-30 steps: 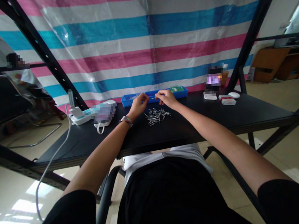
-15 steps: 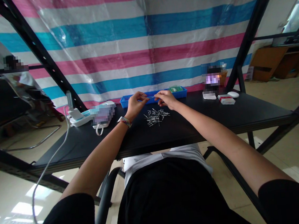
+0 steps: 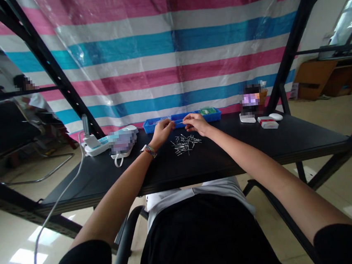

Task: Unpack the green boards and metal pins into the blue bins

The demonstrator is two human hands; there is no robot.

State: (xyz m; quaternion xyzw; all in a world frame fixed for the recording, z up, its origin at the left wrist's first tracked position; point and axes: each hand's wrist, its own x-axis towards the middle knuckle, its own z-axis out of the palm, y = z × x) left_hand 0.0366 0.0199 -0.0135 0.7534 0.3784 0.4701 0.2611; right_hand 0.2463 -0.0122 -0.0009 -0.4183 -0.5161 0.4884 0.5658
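My left hand (image 3: 162, 132) is closed in a pinch on one end of a thin, light metal pin (image 3: 179, 122). The other end sits between the fingertips of my right hand (image 3: 195, 124), so the pin lies level between both hands. Its exact kind is too small to tell. Below the hands, a loose heap of silvery metal pins (image 3: 186, 144), resembling blind rivets, lies on the black table (image 3: 216, 161). Just behind my hands stands a long blue tray (image 3: 150, 128) with compartments; clear plastic bags are in its left part and green-tinted bags (image 3: 207, 111) in its right.
To the left are a white power strip (image 3: 98, 147) with a cable and a blurred device (image 3: 123, 143) with a strap. On the right stand a phone-like screen on a stand (image 3: 247, 118), a small box (image 3: 268, 122) and a white mouse (image 3: 276, 116). A striped sheet hangs behind.
The view has tilted up a little, so the scene sits lower. Both hands keep the pin between them, and my left fingers have curled in closer around its end.
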